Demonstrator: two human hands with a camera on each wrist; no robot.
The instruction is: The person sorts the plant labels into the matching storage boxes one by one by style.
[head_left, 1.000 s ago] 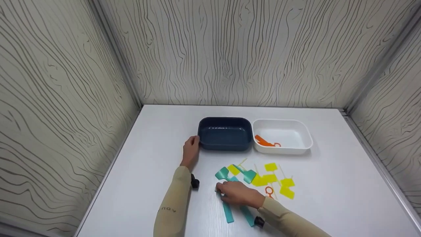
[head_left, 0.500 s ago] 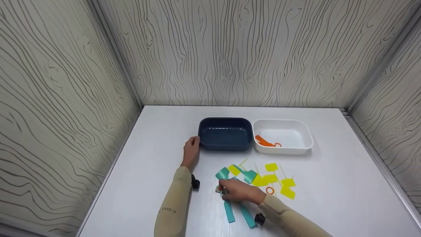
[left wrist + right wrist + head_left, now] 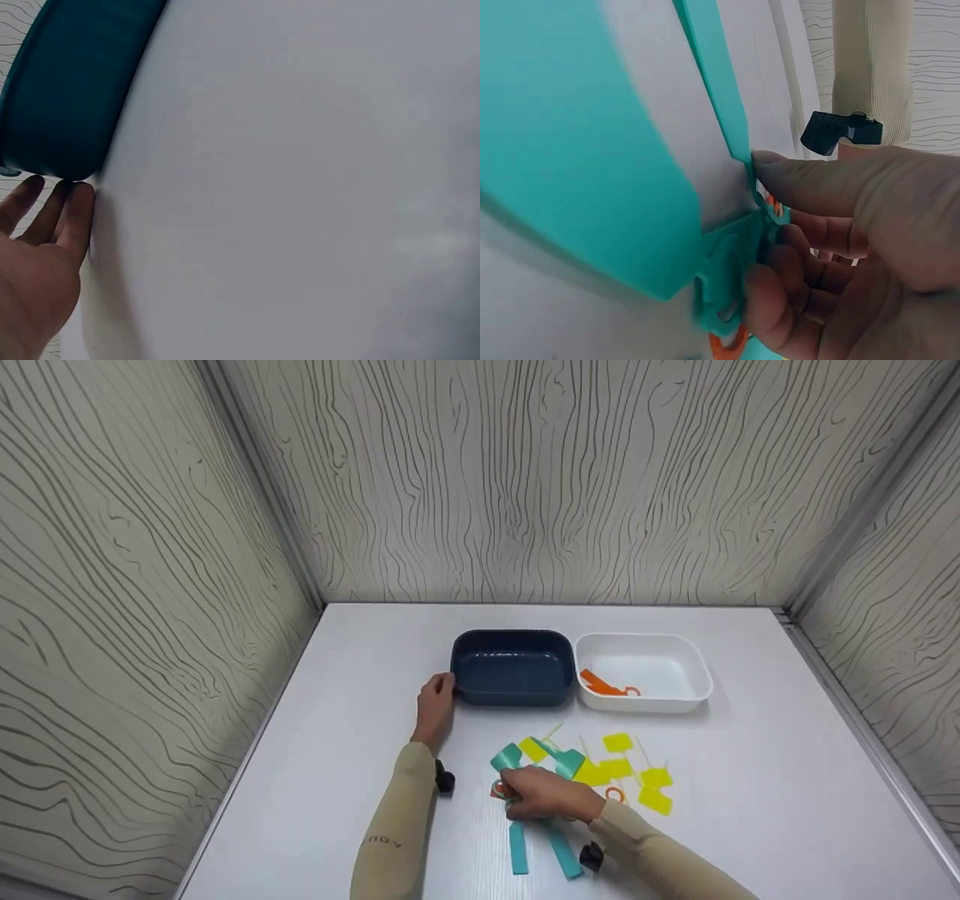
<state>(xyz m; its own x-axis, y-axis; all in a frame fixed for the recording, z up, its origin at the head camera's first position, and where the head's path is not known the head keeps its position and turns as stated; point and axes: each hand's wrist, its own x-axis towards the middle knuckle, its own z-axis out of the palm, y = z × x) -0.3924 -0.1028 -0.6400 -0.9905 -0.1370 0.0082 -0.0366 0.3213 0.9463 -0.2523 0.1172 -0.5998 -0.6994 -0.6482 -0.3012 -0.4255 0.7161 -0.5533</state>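
My left hand (image 3: 435,706) rests beside the dark blue tray (image 3: 513,697). In the left wrist view, its fairly straight fingertips (image 3: 79,196) touch the tray's end wall (image 3: 60,97). My right hand (image 3: 544,795) is low over the table, among flat teal pieces. The right wrist view shows its thumb and fingers pinching the narrow ringed end of a teal strip (image 3: 718,82). Another wide teal strip (image 3: 577,157) lies closer to that camera, and an orange ring (image 3: 731,345) shows below the fingers. The hand partly hides the pile beneath it.
A white tray (image 3: 645,703) with an orange piece (image 3: 600,684) inside stands against the blue tray's right side. Several yellow flag-shaped pieces (image 3: 655,799) on thin sticks lie right of my right hand, near an orange ring (image 3: 615,794). Patterned walls (image 3: 517,487) enclose the table.
My right hand has shifted slightly, and its fingers have closed on a teal strip's ringed end. The lower teal strip has turned a little. My left hand stays at the blue tray.
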